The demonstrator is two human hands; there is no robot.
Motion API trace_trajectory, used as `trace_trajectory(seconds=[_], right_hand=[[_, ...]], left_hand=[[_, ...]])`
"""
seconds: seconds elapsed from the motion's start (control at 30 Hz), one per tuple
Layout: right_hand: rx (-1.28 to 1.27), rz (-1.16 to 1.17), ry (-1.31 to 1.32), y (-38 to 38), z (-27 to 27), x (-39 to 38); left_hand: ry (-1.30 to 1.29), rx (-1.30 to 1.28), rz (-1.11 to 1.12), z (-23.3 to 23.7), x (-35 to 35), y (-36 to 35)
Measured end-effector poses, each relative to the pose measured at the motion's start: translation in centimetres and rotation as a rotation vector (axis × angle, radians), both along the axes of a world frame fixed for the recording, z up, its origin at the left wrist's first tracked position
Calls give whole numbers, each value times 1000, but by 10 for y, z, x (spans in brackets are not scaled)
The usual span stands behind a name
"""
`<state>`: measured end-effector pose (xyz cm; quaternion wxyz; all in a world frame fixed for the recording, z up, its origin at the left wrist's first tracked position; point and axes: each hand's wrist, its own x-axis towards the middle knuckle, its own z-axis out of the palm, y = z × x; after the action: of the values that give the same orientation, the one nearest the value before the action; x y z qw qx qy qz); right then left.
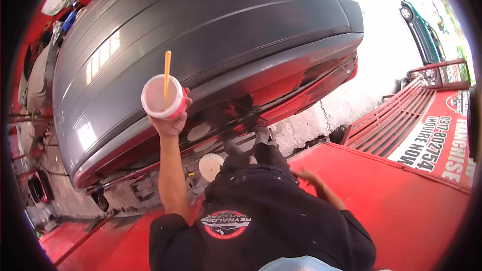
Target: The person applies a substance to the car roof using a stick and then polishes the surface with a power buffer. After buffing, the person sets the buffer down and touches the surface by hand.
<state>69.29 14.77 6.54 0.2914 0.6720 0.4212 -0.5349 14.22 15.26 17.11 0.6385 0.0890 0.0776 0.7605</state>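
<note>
My left hand point(170, 123) is raised in front of me and grips a small red-and-white tub point(163, 98) from below. A yellow stick point(167, 73) stands upright in the tub's pale contents. The tub is held up against the side of a grey car point(201, 25). My right hand point(305, 175) hangs low by my right hip, blurred, fingers apart, holding nothing. My black shirt with a round red logo point(225, 223) fills the bottom of the view, and my legs and shoes point(261, 138) reach toward the car.
Two round white pads point(211, 165) lie on the ground by my feet, near the car's red lower edge. A red panel with white lettering point(432, 140) stands at the right. Other parked cars point(422, 30) sit at the far right on pale concrete.
</note>
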Motion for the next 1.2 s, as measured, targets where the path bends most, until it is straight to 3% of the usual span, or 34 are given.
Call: trace_trajectory(seconds=[0.17, 0.3, 0.4, 0.47, 0.57, 0.6, 0.67, 0.7, 0.73, 0.83, 0.93, 1.0, 1.1, 1.2], right_hand=[[54, 133, 70, -88, -26, 43], [169, 217, 97, -89, -26, 54], [324, 424, 139, -63, -32, 51], [493, 615, 143, -23, -33, 42], [663, 662, 5, 78, 79, -25], [964, 764, 103, 113, 88, -30], [1201, 390, 222, 183, 161, -91], [1461, 440, 346, 215, 177, -122], [1651, 478, 392, 247, 167, -150], [1883, 501, 532, 319, 136, -235], [1890, 328, 585, 345, 90, -280], [1698, 431, 402, 339, 91, -286], [1576, 453, 365, 337, 90, -288], [1589, 454, 354, 333, 86, -287]], left_hand=[[-63, 109, -144, -11, -19, 68], [-172, 100, -151, 2, -2, 104], [-168, 78, -133, 14, 0, 128], [-118, 169, -152, 15, -11, 147], [36, 205, -138, 19, -18, 182], [-26, 174, -102, 24, -17, 194], [-74, 193, -91, 29, -11, 219], [-90, 226, -75, 30, -11, 235], [-113, 259, -64, 30, -10, 252], [-110, 353, -126, 32, 2, 312], [-112, 339, -177, 40, 13, 370], [-121, 301, -267, 46, 28, 402], [-130, 251, -387, 40, 44, 432], [-113, 241, -487, 28, 52, 447]])
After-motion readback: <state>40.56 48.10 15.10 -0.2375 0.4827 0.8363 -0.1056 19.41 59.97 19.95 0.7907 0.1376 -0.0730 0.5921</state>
